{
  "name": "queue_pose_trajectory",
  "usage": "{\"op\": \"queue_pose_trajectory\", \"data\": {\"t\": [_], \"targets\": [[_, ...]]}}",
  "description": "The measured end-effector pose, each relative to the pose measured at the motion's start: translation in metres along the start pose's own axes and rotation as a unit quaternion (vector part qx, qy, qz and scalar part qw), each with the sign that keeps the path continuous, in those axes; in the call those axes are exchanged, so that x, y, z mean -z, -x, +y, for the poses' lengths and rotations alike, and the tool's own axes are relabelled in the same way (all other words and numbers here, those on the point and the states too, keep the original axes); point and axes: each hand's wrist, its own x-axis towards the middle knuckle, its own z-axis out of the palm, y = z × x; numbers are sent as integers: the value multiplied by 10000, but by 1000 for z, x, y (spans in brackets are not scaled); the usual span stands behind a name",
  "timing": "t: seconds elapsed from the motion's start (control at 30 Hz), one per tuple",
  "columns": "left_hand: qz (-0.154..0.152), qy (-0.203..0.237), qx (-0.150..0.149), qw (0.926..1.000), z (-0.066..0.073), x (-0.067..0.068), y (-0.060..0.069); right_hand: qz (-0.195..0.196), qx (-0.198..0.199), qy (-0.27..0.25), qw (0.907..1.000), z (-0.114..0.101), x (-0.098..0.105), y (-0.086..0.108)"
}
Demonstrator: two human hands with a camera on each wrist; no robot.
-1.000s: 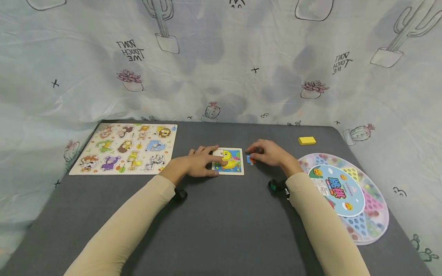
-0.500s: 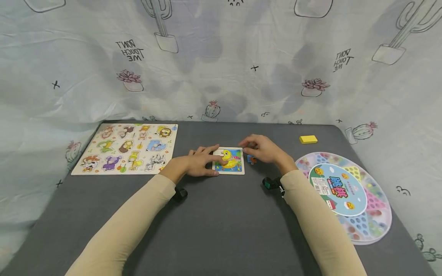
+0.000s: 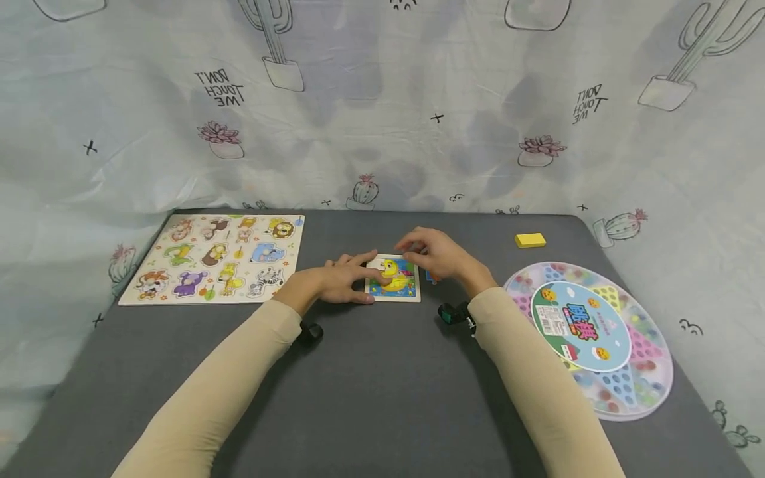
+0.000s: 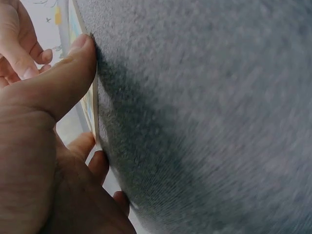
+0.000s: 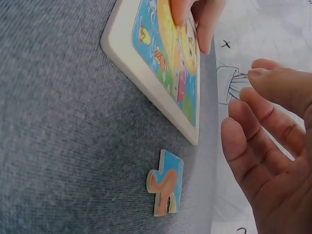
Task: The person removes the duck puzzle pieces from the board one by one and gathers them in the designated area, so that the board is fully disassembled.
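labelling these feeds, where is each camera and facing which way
Head: on the head, facing forward and down at the table and puzzle; left hand, right hand and sleeves show.
Left wrist: on that wrist, facing table and puzzle's edge; left hand and right fingers show.
Right wrist: on that wrist, facing puzzle and piece; right hand and left fingers show.
Head and right wrist share the piece.

The pale-framed duck puzzle (image 3: 404,285) lies flat, a loose blue-and-orange piece (image 5: 168,181) just beside it.
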Motion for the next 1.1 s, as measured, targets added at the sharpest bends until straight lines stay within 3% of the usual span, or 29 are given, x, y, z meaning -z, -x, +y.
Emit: {"op": "queue_pose_trajectory", "data": {"t": [0.83,1.1], "targets": [[26,-71,-45,10000,1,1,-5,-367,-80,82,9993,-5,-16,-18],[3,-84,10,10000,1,-1,-1,-692,-299,218,9969,-6,-24,-21]]}}
